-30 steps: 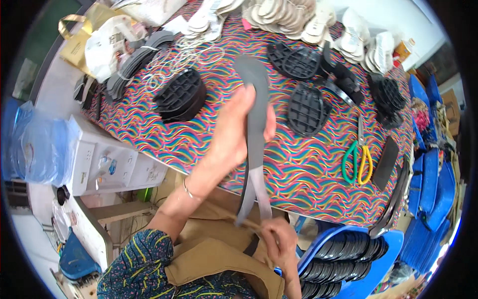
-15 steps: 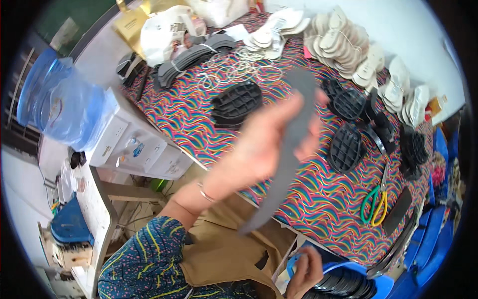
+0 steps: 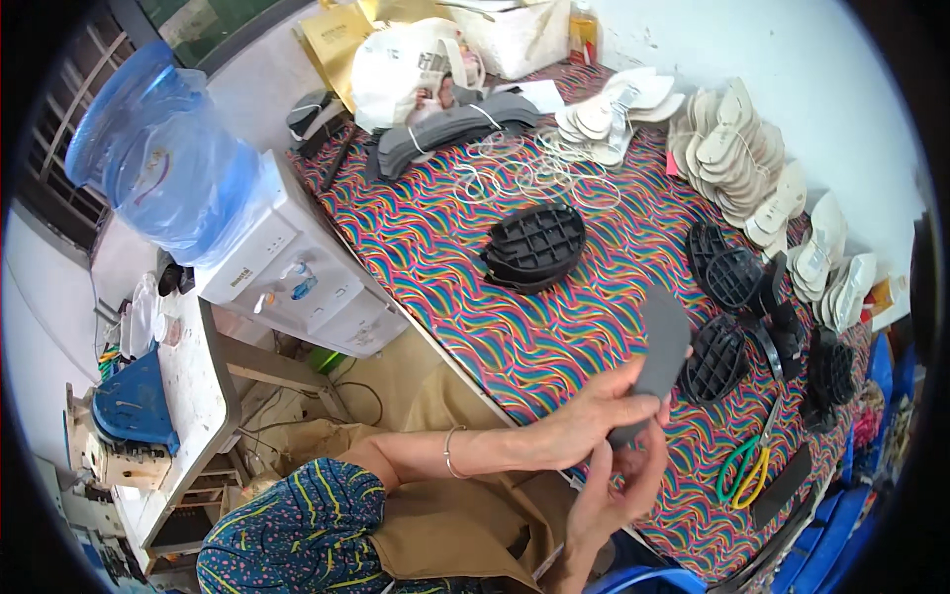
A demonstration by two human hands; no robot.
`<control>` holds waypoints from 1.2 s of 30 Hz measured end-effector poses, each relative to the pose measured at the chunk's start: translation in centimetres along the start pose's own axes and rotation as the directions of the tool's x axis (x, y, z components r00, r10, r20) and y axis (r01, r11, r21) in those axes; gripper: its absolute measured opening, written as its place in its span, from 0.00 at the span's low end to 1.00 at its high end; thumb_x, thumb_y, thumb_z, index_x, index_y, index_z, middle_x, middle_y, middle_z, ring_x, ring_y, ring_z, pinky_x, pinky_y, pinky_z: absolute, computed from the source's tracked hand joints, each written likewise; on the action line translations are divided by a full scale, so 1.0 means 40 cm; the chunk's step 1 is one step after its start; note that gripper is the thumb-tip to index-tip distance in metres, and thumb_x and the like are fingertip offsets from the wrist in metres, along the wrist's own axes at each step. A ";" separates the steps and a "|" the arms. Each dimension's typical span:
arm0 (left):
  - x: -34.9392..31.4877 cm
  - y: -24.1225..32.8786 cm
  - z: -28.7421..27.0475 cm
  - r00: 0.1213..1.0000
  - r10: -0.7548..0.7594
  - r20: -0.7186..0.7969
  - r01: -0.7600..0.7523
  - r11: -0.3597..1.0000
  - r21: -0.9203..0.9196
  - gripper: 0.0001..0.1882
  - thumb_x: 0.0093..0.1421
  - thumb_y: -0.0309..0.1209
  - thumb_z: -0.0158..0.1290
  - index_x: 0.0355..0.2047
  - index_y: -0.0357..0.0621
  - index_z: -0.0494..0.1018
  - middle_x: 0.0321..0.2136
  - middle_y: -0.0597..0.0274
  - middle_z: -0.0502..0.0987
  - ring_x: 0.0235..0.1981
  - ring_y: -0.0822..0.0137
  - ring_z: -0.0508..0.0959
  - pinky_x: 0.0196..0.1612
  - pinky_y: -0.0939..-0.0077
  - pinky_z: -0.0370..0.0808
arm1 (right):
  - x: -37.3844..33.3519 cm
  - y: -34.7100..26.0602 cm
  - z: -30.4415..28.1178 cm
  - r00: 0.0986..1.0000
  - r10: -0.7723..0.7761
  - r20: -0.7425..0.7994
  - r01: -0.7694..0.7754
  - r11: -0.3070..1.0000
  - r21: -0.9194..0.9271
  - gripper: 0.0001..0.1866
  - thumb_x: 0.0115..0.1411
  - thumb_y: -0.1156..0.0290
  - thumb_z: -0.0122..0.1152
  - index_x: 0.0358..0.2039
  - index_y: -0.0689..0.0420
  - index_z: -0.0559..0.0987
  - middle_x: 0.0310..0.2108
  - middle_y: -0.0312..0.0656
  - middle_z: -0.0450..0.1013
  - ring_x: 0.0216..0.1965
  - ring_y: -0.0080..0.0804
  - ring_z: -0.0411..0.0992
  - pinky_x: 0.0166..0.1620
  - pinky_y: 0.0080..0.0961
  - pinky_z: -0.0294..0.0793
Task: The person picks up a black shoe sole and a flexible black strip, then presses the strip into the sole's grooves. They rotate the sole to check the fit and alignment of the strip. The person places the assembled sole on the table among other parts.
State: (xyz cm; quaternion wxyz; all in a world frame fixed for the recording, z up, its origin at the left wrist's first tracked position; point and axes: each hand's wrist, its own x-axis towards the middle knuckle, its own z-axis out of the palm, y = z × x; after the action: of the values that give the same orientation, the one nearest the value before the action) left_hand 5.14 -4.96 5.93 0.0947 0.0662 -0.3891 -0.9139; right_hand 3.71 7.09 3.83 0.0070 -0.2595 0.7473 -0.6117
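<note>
The grey insole strip (image 3: 658, 354) is flat, matte and foam-like, with a rounded upper end and a narrower lower end – it stands tilted above the near edge of the table (image 3: 465, 267), which is covered in a wavy rainbow-striped cloth. The left hand (image 3: 594, 416) is clamped on the strip's lower part, thumb on top and fingers curled beneath. The right hand (image 3: 618, 485) sits just below it, its fingertips closed against the strip's bottom end.

Just right of the strip lies a black sole mould (image 3: 714, 358) with a ribbed grid pattern; a stack of the same gridded black pieces (image 3: 534, 246) rests further up the table. Green and yellow handled scissors (image 3: 744, 467) lie near the right edge. Loose white elastic loops (image 3: 515, 173) are scattered beyond the stack, and cream-coloured insoles (image 3: 732, 158) – thin, smooth, overlapping like scales – are heaped along the far side. A bundle of grey strips (image 3: 445, 134) lies by a white plastic bag (image 3: 411, 69). Left of the table stands a white water dispenser (image 3: 287, 282) topped by a translucent blue bottle (image 3: 163, 163).
</note>
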 end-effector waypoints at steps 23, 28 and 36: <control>-0.006 0.005 -0.086 0.994 0.104 -0.010 -0.105 0.993 -0.045 0.26 0.70 0.32 0.41 0.65 0.35 0.53 0.54 0.49 0.69 0.56 0.59 0.71 0.59 0.67 0.68 | 0.072 0.025 0.036 0.942 0.304 0.145 -0.335 0.891 0.306 0.06 0.61 0.80 0.58 0.39 0.66 0.78 0.37 0.40 0.74 0.37 0.21 0.69 0.42 0.18 0.68; -0.049 0.081 -0.134 0.973 0.192 -0.130 -0.179 0.978 0.103 0.25 0.70 0.36 0.41 0.61 0.31 0.58 0.49 0.47 0.72 0.42 0.64 0.77 0.40 0.74 0.78 | 0.040 0.023 -0.029 0.970 0.237 0.062 -0.245 0.940 0.238 0.06 0.58 0.81 0.57 0.37 0.65 0.79 0.33 0.40 0.75 0.35 0.25 0.70 0.40 0.22 0.70; -0.149 0.489 -0.294 0.728 0.627 -0.278 -0.127 0.522 0.844 0.23 0.68 0.36 0.42 0.57 0.32 0.66 0.43 0.53 0.78 0.31 0.74 0.77 0.30 0.83 0.72 | -0.019 0.142 -0.245 0.848 0.512 -0.133 -0.466 0.842 0.271 0.13 0.65 0.59 0.51 0.35 0.56 0.67 0.24 0.38 0.65 0.22 0.26 0.63 0.26 0.23 0.63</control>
State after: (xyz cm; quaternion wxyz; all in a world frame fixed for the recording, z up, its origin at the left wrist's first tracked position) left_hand 15.62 -25.11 12.29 0.3710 0.2704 -0.7029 -0.5432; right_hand -1.00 16.99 0.83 0.1181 0.0062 0.7102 -0.6940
